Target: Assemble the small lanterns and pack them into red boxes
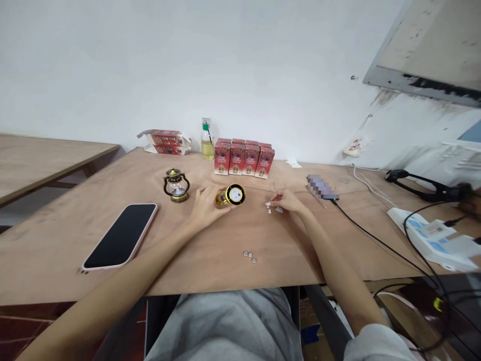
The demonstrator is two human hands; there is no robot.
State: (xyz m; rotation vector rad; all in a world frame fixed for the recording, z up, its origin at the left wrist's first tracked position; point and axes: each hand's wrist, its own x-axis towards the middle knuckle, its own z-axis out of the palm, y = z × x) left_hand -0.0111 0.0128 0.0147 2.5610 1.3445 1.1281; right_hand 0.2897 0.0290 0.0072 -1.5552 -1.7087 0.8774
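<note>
My left hand (206,206) is wrapped round a small gold lantern (221,199), tipped so that its round black-rimmed base (236,194) faces me. The middle of that base is white with small dark marks. Close to the table on the right, the fingers of my right hand (284,200) are pinched together beside small white pieces (279,209); what lies between the fingertips is too small to make out. Three button cells (250,254) lie nearer the front edge. A second lantern (176,186), dark with gold trim, stands upright to the left of my left hand.
Red printed boxes (243,158) stand in rows by the wall, next to a green-necked bottle (207,143). An opened carton (167,142) is at back left. A phone (121,235) lies front left. Right are a cabled device (323,187) and a power strip (432,240).
</note>
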